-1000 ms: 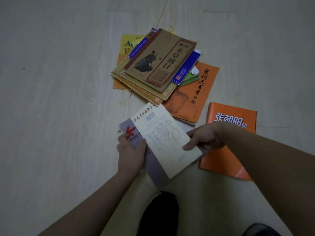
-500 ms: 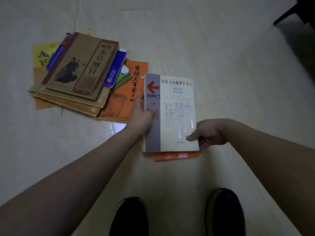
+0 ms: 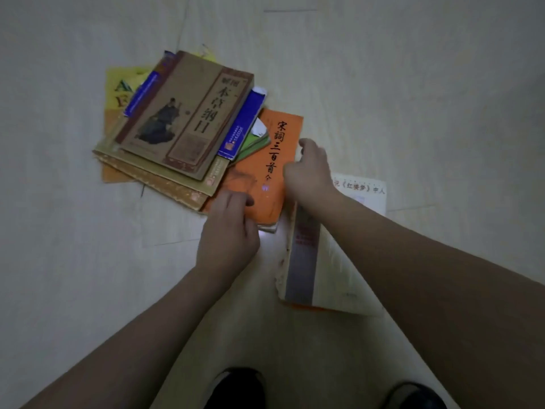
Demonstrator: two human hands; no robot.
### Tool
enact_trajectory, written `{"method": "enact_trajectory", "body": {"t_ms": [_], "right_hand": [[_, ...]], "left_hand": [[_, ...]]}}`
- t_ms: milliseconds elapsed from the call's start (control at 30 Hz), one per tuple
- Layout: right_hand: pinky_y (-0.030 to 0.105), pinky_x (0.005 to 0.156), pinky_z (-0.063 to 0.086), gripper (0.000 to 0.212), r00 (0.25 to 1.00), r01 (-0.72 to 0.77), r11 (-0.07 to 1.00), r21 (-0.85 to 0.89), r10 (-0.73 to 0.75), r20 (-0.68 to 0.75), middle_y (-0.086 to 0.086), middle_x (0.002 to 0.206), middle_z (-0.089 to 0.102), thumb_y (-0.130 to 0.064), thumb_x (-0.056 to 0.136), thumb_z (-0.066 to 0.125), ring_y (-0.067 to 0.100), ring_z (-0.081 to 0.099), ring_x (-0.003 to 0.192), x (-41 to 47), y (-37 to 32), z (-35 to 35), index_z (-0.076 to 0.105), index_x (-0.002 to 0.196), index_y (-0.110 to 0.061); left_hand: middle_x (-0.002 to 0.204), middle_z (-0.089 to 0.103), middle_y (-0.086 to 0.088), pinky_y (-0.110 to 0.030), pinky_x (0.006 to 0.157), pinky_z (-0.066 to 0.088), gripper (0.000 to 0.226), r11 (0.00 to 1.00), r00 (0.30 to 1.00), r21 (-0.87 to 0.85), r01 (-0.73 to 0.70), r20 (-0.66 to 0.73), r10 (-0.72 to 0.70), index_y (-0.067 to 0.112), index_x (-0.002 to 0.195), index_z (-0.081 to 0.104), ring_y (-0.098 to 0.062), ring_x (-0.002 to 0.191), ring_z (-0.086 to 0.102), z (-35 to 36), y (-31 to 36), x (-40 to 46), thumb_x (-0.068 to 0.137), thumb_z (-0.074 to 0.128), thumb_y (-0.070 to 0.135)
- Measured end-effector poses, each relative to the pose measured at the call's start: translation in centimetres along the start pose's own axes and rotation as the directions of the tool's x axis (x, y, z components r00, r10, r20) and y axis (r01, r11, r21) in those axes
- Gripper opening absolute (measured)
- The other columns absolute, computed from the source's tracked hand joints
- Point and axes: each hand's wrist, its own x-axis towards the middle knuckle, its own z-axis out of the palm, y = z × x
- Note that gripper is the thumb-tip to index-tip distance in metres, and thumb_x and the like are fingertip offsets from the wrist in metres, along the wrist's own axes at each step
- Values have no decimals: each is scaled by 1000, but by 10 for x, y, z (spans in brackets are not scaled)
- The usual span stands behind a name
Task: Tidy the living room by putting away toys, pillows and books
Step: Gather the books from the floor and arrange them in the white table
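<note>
1. A pile of books (image 3: 182, 125) lies on the pale floor (image 3: 59, 261). The books lie flat, one on top of another, and they do not line up.
2. The top one is a thick brown book (image 3: 188, 119). It has a picture of a sitting man in dark robes and big dark letters that read 本草纲目.
3. Under it, a blue book (image 3: 243, 125) sticks out on the right side, and a green book (image 3: 253, 143) peeks out below that.
4. A yellow book (image 3: 121, 87) at the far left shows the big letters A and E.
5. An orange book (image 3: 265, 175) lies at the bottom right of the pile. Its black writing reads 宋詞三百首.
6. The left hand (image 3: 228, 231) rests on the near edge of the orange book with bent fingers. I cannot tell if it grips the book.
7. The right hand (image 3: 309, 172) curls over the right edge of the orange book. I cannot tell if it holds it.
8. Just right of the pile lies a cream book (image 3: 321, 261) with a grey stripe. Red words 红楼梦 show at its top. The right arm crosses over it.
9. Two dark shoes (image 3: 236, 388) show at the bottom.
</note>
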Motion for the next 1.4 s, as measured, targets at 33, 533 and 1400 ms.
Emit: {"method": "enact_trajectory", "body": {"t_ms": [33,533,1400], "right_hand": [[35,92,48,35,989,-144,975,170,136,56,6,122,53,-17,86,49,23,55,104,13,-4,16,49,120,-12],[47,88,51,51,881,-395,835,383,463,-101,7,118,53,-33,68,49,30,55,102,46,-2,69,53,116,-18],[42,77,55,48,870,-486,867,105,492,-31,17,116,58,-7,74,63,31,62,96,-62,115,-82,48,119,-3]], "left_hand": [[118,55,-14,-25,82,44,33,998,999,59,29,19,-30,4,116,58,-25,107,52,-3,-11,2,83,55,2],[161,15,-11,-48,114,29,61,922,958,385,-28,274,-85,26,147,32,-32,143,21,-3,-57,6,93,57,36],[102,63,1,-28,73,40,33,921,860,-205,332,467,-206,17,124,55,-19,92,60,35,61,3,93,58,27]]}}
